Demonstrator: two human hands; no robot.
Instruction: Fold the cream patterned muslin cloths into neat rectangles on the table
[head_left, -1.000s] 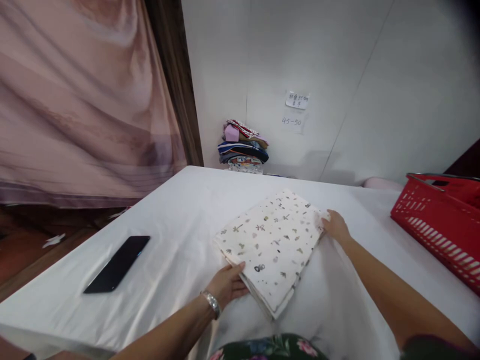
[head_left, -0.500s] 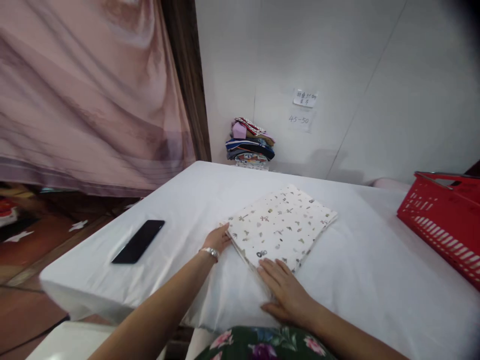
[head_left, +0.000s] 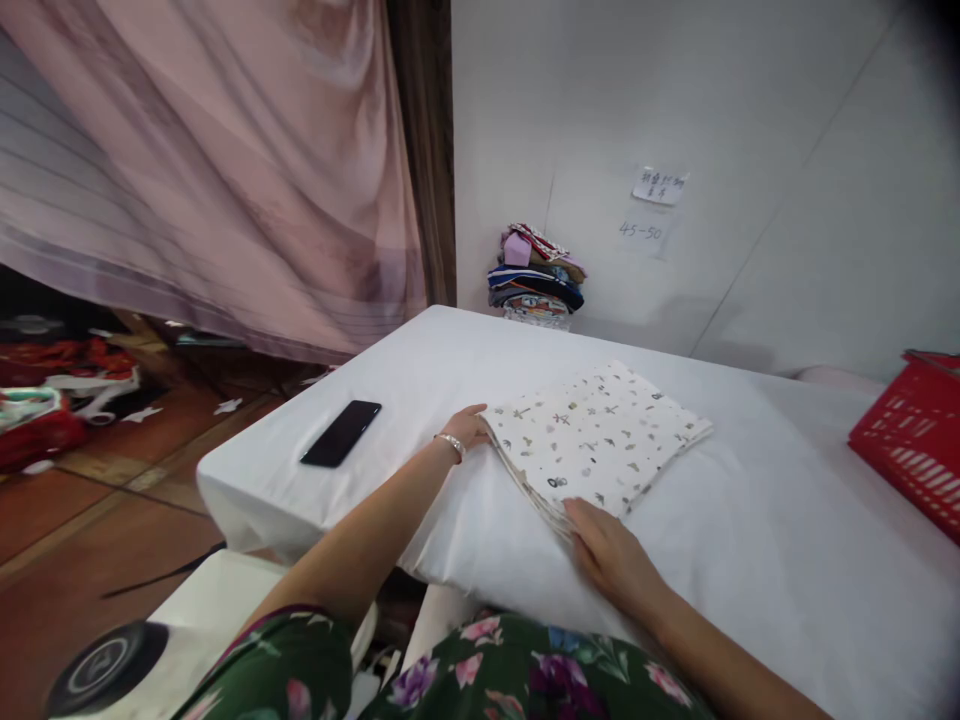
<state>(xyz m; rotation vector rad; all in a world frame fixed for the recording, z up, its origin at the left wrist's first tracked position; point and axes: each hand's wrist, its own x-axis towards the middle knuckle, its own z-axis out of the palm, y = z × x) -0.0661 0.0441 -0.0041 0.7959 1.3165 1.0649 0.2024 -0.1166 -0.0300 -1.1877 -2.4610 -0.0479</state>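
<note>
A folded white cloth [head_left: 600,430] with a small scattered print lies flat on the white-covered table [head_left: 757,560]. At its left corner, my left hand [head_left: 469,428] is closed on the layered edge, some fingers hidden behind the fabric. My right hand [head_left: 609,552] pinches the near corner, fingertips on top and the rest turned against the edge. Between the two hands the near-left edge bows slightly, with its stacked layers showing.
A black phone [head_left: 342,433] lies on the table's left side. To the right stands a red plastic basket [head_left: 911,440]. Folded fabrics [head_left: 536,285] are piled by the wall, under paper notes [head_left: 660,186]. A pink curtain [head_left: 300,180] hangs at left; a white stool [head_left: 217,610] is below.
My right hand has gone from lying flat on the cloth to gripping its near corner. The cloth's near-left edge now bows. The camera view has turned left.
</note>
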